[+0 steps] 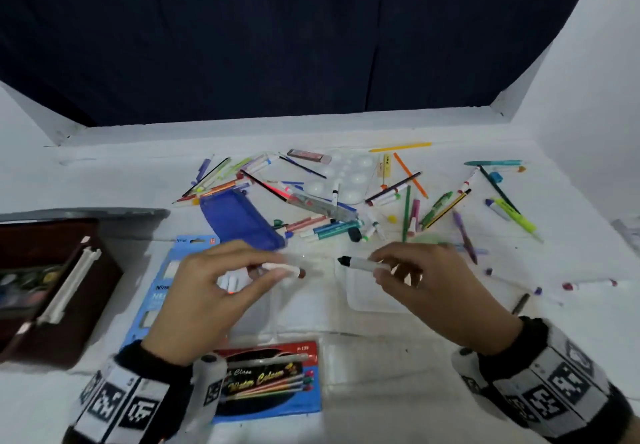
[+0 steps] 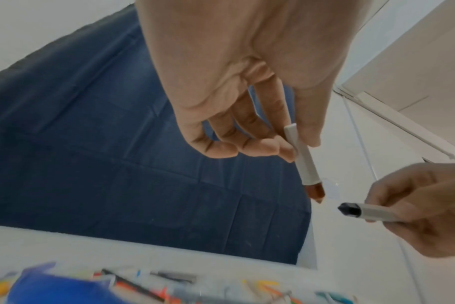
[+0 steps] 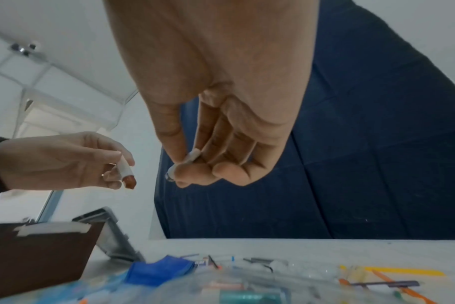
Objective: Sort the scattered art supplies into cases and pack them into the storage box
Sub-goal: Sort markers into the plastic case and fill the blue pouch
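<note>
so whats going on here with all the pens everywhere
A person is sorting art supplies at a white table. The left hand pinches a white marker with a brown tip, and the right hand pinches a white marker with a black tip, both held above the table with tips facing each other. Most pens and pencils still lie scattered behind, next to a blue pencil case. A dark brown storage box sits open at the left.
</note>
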